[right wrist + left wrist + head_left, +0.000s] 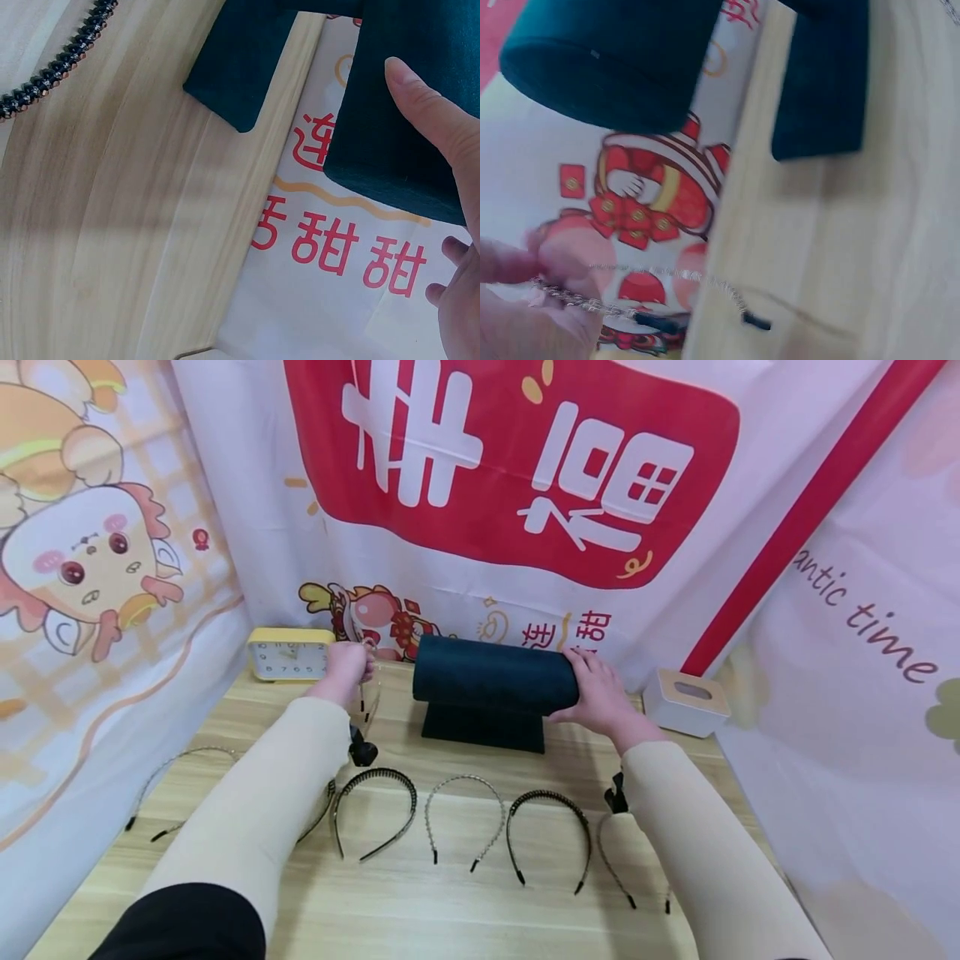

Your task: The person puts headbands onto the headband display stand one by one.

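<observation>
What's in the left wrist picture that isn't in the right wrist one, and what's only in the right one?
Only the left wrist view shows the left hand pinching a thin headband with black tips, and the cartoon figure.

Only the right wrist view shows the right hand gripping the green roll, and a dark beaded headband.

Both show parts of the roll, its base, the wooden table and the cloth with red writing.

Light wood-grain table (465, 918). Row of 6 hairbands (467, 777) in view, some pt. hidden; open ends twd. near side. Behind row, L to R: yellow clock (291, 656), upright; dk. green stand (487, 681); white tissue box (686, 714) w/ tan top.
</observation>
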Motion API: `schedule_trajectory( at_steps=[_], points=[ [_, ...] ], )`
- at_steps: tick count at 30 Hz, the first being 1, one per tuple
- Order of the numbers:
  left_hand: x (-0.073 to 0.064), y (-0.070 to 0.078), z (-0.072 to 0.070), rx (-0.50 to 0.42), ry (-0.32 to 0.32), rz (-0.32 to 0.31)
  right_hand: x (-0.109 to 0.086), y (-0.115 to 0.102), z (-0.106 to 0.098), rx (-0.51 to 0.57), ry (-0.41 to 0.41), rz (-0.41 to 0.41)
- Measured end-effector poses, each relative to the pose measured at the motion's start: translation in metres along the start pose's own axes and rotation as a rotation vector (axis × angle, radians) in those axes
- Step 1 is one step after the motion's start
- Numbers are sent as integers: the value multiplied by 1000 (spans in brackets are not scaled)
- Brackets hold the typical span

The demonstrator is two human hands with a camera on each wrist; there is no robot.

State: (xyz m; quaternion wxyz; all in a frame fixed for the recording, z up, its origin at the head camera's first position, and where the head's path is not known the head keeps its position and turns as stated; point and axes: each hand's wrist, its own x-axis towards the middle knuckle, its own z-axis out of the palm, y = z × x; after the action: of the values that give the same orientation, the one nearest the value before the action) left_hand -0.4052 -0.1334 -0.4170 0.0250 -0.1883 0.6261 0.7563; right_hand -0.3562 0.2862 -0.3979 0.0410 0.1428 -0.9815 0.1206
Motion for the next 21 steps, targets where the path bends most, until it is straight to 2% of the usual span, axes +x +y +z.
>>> schedule_trajectory(
  at_steps=[2, 4, 8, 12, 15, 21],
  points=[
    [-2, 5, 2, -29, 2, 7, 0, 0, 0, 6, 1, 1],
    [-6, 8, 3, -14, -10, 15, 0, 0, 0, 5, 0, 5],
    [-20, 14, 9, 14, -65, 49, -1, 1, 0, 6, -4, 12],
    [-32, 20, 17, -92, -139, 58, -2, 2, 0, 12, 0, 13],
    [-36, 22, 21, -141, -180, 44, -3, 2, 0, 8, 2, 15],
    [-38, 23, 22, -155, -181, 26, -2, -2, -2, 21, -8, 23]
  ],
)
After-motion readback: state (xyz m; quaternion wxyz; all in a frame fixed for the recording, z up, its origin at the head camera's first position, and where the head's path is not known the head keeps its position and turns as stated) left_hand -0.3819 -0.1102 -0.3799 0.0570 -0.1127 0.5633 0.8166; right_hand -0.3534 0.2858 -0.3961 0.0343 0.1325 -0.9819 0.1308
